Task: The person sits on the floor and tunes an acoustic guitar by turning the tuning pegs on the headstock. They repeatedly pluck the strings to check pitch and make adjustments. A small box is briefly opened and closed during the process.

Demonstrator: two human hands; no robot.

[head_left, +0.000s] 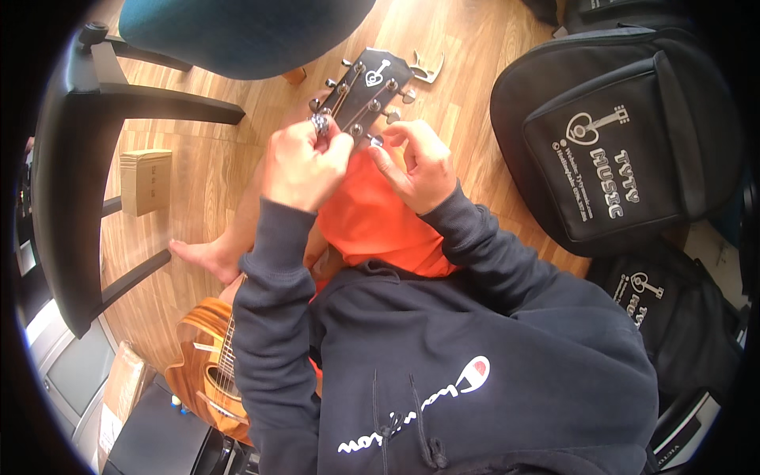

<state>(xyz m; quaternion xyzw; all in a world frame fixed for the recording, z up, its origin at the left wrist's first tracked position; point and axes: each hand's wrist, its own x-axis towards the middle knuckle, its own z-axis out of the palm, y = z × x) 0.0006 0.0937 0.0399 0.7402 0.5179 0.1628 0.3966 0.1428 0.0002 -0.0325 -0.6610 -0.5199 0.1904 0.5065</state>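
Headstock [368, 89] bears six pegs [409, 96]; left hand [303, 168] pinches, hold unclear; right hand [423, 165] has fingers [386, 163] loosely parted.

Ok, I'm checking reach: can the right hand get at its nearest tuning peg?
Likely yes: the right hand is right beside that tuning peg, partly open, with nothing visible in the way.

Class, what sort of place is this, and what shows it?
Perhaps a guitar workshop or practice room: a brown wooden guitar body, a black headstock with metal tuning pegs, and black fabric bags with guitar emblems.
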